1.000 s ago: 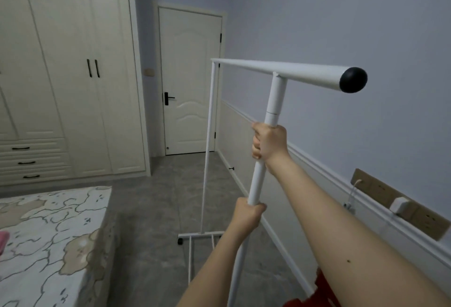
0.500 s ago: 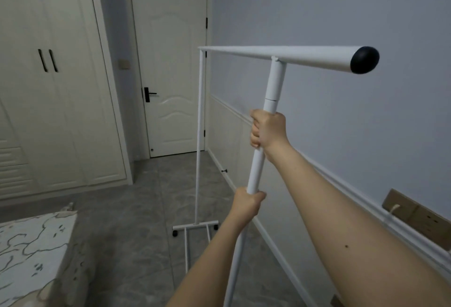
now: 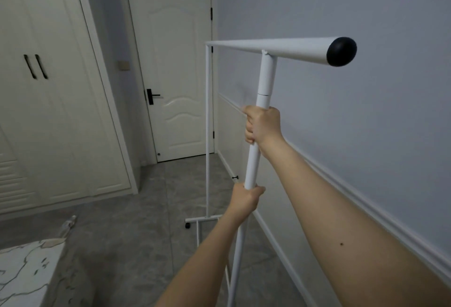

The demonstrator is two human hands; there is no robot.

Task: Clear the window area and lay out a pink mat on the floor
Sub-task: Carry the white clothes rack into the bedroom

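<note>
Two hands grip my rack's [image 3: 280, 48] upright post, right hand [image 3: 263, 125] above left hand [image 3: 245, 198], rail running doorward.

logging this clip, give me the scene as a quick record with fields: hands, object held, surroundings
left hand: grips near upright of clothes rack, lower down
right hand: grips same upright, higher up
rack: white, black end cap on top bar, wheeled base on floor
surroundings: closed door, wardrobe on left, bed corner
pink mat: not in view
</note>
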